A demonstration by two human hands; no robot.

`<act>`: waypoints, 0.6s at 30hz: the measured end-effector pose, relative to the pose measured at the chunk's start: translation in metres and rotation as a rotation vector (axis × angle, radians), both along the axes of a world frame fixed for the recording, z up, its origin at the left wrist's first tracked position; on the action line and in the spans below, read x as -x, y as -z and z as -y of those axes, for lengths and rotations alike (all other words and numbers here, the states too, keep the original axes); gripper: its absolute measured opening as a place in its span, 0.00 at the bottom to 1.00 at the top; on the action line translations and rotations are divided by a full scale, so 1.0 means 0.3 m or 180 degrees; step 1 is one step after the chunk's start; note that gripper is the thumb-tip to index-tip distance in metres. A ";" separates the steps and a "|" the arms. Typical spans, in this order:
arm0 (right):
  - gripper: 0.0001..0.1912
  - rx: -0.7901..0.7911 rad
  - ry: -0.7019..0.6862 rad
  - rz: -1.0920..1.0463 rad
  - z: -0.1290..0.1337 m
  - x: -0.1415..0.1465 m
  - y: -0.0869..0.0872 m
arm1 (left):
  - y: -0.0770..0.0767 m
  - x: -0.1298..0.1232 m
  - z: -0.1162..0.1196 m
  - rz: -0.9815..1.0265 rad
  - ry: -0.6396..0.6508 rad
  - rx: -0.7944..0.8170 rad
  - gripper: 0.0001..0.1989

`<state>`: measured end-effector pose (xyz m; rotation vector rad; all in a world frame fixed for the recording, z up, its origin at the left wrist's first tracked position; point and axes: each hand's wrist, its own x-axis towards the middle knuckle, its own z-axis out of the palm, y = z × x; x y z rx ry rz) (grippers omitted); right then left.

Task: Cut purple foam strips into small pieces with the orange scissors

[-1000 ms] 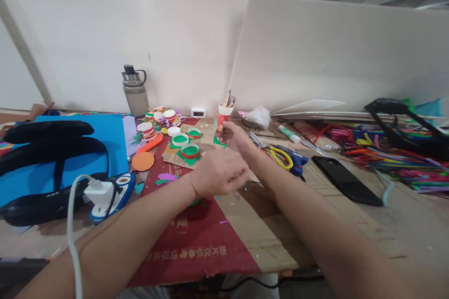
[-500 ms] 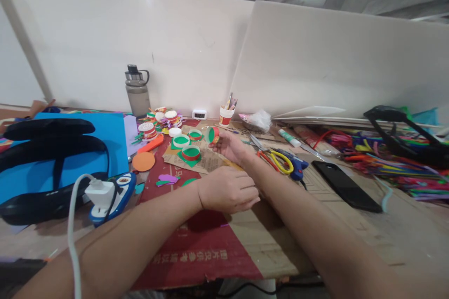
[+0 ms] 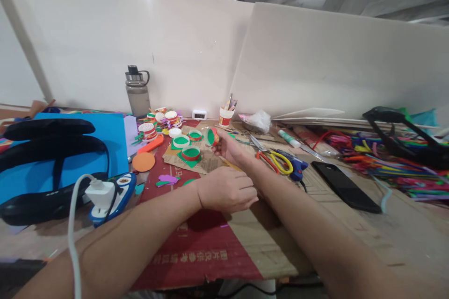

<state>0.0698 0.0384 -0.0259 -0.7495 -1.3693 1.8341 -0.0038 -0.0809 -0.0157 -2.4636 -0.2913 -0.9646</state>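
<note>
My right hand [image 3: 230, 148] holds a short red paper-cup piece [image 3: 216, 137] by its side, with its green-lined round end facing left. My left hand [image 3: 229, 190] is closed and curled over the cardboard, crossing in front of my right wrist; what its fingers hold, if anything, is hidden. Left of my right hand, a red ring with a green inside [image 3: 191, 159], a white-rimmed ring [image 3: 181, 146] and another red ring [image 3: 195, 138] sit on green paper and a brown cardboard piece [image 3: 206, 164].
Yellow-handled scissors [image 3: 282, 163], a blue glue gun [image 3: 298, 167] and a black phone [image 3: 345, 186] lie to the right. A pen cup [image 3: 226, 117], clock [image 3: 199, 115] and bottle [image 3: 137, 93] stand at the back. A charger [image 3: 101, 196] on a blue power strip is at left.
The red cup piece has tilted slightly in my right hand. My left hand stays nearly in place.
</note>
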 end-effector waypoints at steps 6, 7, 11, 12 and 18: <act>0.12 -0.1416 0.0431 0.0927 0.000 -0.001 0.005 | 0.013 0.009 -0.015 -0.0018 0.0033 -0.0018 0.11; 0.13 -0.1702 0.0538 0.1095 0.000 -0.002 0.004 | 0.012 0.013 -0.018 -0.0018 0.0032 -0.0012 0.11; 0.12 -0.2411 0.0815 0.1534 -0.002 -0.012 0.005 | -0.002 0.032 -0.026 -0.0020 -0.0173 0.0087 0.13; 0.11 -0.2475 0.0843 0.1541 -0.003 -0.014 0.007 | -0.005 0.038 -0.028 -0.0011 -0.0239 0.0123 0.13; 0.13 -0.2589 0.0922 0.1601 -0.005 -0.022 0.006 | 0.007 0.051 -0.041 0.0055 -0.0224 0.0171 0.11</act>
